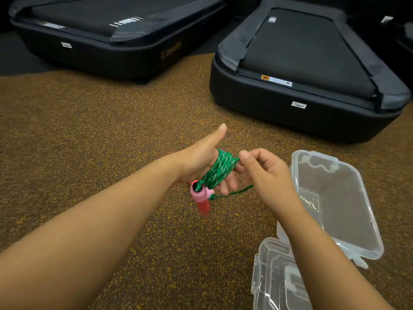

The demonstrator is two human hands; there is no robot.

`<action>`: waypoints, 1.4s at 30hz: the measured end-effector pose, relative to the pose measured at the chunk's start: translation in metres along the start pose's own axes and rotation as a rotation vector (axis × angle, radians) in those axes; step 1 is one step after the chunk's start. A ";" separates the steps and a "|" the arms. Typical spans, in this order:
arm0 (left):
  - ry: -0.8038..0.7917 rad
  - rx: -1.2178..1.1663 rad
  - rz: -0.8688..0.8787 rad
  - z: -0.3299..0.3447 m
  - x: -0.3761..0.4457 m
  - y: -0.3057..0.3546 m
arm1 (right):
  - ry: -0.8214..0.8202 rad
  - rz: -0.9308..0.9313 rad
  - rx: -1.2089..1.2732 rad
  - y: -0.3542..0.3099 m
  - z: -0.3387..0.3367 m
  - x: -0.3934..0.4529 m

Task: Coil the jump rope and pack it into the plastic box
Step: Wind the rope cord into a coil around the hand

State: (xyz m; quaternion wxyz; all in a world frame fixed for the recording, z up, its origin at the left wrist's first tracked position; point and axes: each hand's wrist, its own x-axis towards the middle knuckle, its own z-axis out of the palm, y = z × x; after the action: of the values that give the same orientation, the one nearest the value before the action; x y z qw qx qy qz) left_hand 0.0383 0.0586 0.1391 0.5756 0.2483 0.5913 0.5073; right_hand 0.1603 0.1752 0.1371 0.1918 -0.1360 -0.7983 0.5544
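Note:
The green jump rope (220, 167) is wound in several turns around the fingers of my left hand (201, 162), whose thumb points up. Two pink handles (201, 198) hang below that hand. My right hand (266, 173) pinches the coil at its right side, and a short loose strand of rope (239, 191) runs from the handles toward it. The clear plastic box (357, 238) lies open on the floor to the right, and its lid (274, 280) lies in front of it, partly under my right forearm.
The floor is brown rubber flecked with yellow (100, 142). Two black treadmill bases stand behind, one at the far left (125, 54) and one at the far right (279, 108), close behind the box.

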 end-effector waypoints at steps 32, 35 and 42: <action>0.533 -0.549 0.419 -0.021 0.008 0.006 | -0.145 0.114 -0.124 0.049 0.027 -0.045; 0.520 -0.429 0.375 -0.015 0.009 0.007 | -0.192 0.029 -0.170 0.034 0.031 -0.042; 0.483 -0.177 0.176 -0.004 0.007 0.003 | -0.200 -0.080 -0.155 0.002 0.019 -0.026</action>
State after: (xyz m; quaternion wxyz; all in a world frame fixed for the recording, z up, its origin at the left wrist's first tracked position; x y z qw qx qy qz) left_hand 0.0318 0.0644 0.1383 0.3912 0.1193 0.6411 0.6494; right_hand 0.1750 0.1487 0.1248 0.1220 -0.0625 -0.8588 0.4937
